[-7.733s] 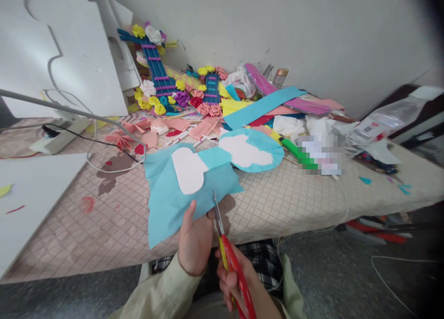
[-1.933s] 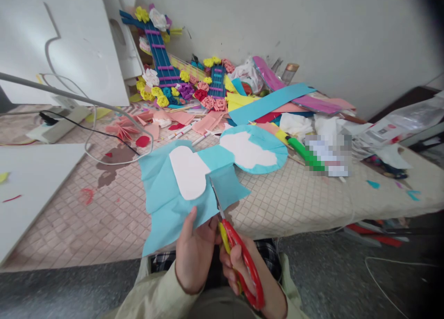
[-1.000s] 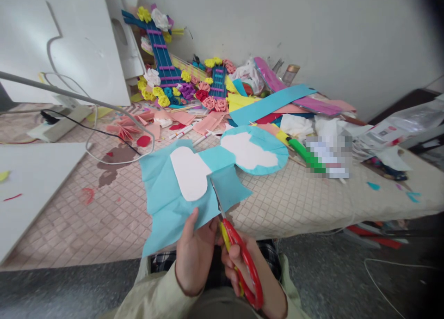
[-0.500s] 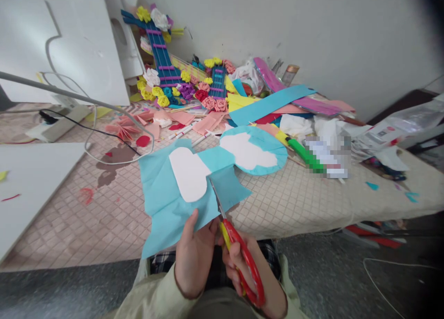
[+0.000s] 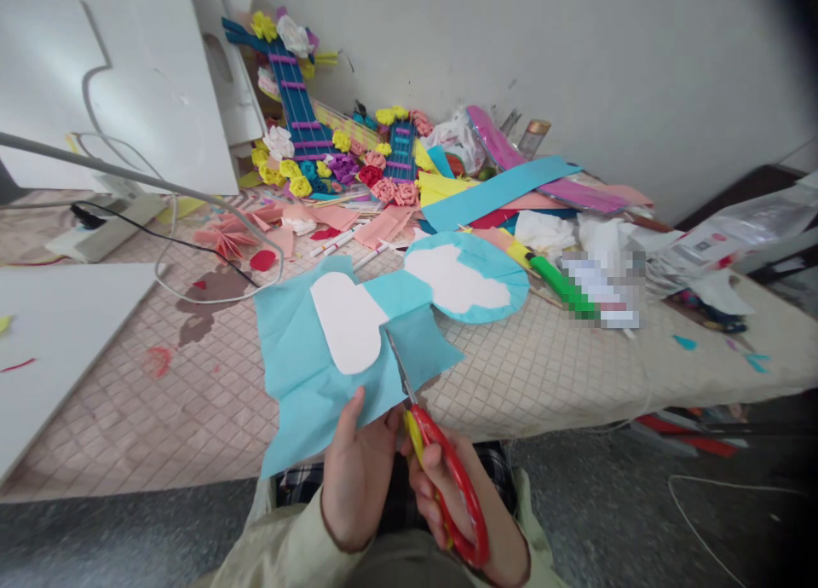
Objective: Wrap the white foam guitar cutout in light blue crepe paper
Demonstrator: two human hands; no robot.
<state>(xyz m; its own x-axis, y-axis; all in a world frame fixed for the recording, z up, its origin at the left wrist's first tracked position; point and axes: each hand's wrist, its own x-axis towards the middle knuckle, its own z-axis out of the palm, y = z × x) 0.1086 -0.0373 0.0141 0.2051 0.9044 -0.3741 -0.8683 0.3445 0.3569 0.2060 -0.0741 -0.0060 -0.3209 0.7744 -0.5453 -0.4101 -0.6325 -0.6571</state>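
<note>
Blue paper (image 5: 300,366), draped over the quilted cover's (image 5: 543,358) near edge, is pinched by the fingers of the left hand (image 5: 358,477), while scissors (image 5: 440,469), clamped in the right hand (image 5: 469,524), are shown cut further in beside the white patch (image 5: 345,319) than seconds earlier.

No legible text: print on the plastic packet (image 5: 728,230) is too small, and the patch beside the green marker (image 5: 561,290) is blurred.
</note>
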